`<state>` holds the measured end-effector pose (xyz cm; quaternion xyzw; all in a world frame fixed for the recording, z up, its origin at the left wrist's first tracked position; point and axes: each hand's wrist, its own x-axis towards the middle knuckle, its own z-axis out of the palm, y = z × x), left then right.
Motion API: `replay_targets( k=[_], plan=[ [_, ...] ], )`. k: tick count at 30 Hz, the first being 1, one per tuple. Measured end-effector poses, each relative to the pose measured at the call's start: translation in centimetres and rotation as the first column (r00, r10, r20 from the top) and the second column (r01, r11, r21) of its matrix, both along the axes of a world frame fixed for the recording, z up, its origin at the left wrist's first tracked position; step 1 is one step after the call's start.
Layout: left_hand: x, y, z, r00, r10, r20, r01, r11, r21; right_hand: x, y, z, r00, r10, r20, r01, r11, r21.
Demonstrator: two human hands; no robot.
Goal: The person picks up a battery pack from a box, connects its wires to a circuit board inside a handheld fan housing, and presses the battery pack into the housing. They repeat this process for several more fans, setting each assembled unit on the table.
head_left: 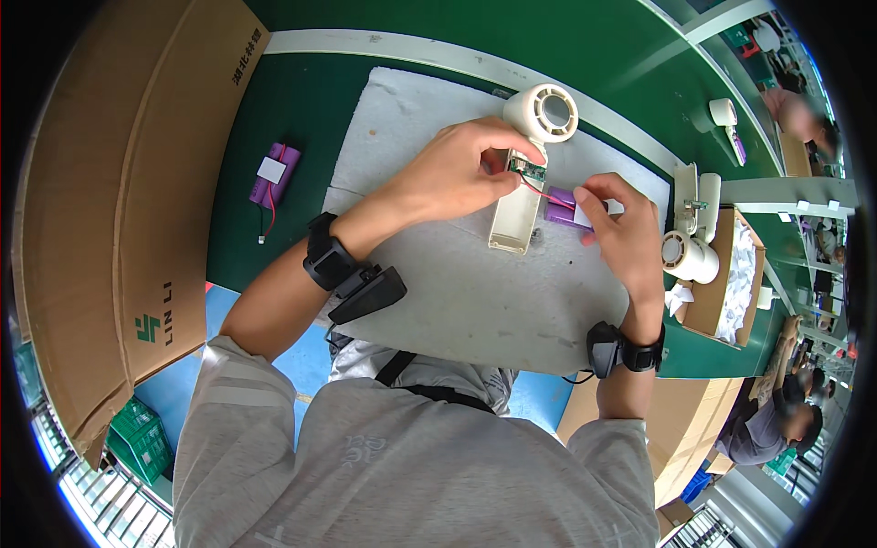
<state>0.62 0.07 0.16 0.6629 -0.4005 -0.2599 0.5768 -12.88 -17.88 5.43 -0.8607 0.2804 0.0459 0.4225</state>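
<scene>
A cream handheld fan [514,219] lies on the grey mat, its round head pointing away from me and its handle opened up. Inside the handle, just below the head, sits a small green circuit board [530,170]. My left hand [475,169] grips the fan at that board, thumb and fingers closed around the handle's upper end. Between the thumb and fingers of my right hand [617,215] is a purple battery pack [559,206] with a white label, held just right of the handle. Its red and dark wires run to the board; their exact ends are hidden by my left thumb.
Another purple battery pack [274,175] lies on the green table at left, beside a tall cardboard box [137,183]. More fan parts [692,256] stand at right, next to an open carton [735,283] of white pieces. A further fan [724,114] lies beyond the white rail.
</scene>
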Motion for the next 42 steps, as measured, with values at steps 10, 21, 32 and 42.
replay_targets(
  k=[10,21,32,42],
  plan=[
    [-0.3,-0.1,0.2,0.998,0.041,-0.052,-0.039,0.998,0.04,-1.6,-0.2,-0.5,0.878,0.377,0.296,-0.218,0.864,-0.454],
    [-0.8,-0.5,0.2,0.998,0.063,0.009,-0.063,0.998,0.015,-1.6,1.4,0.1,0.846,0.499,0.189,-0.267,0.702,-0.66],
    [-0.1,-0.5,-0.9,0.994,0.017,-0.104,-0.019,1.0,-0.018,-1.9,0.2,-0.9,0.842,0.491,0.223,-0.289,0.76,-0.582],
    [0.3,-0.3,-0.7,0.992,0.054,-0.115,-0.051,0.998,0.029,-1.7,1.1,-2.3,0.849,0.516,0.109,-0.292,0.633,-0.717]
  ],
)
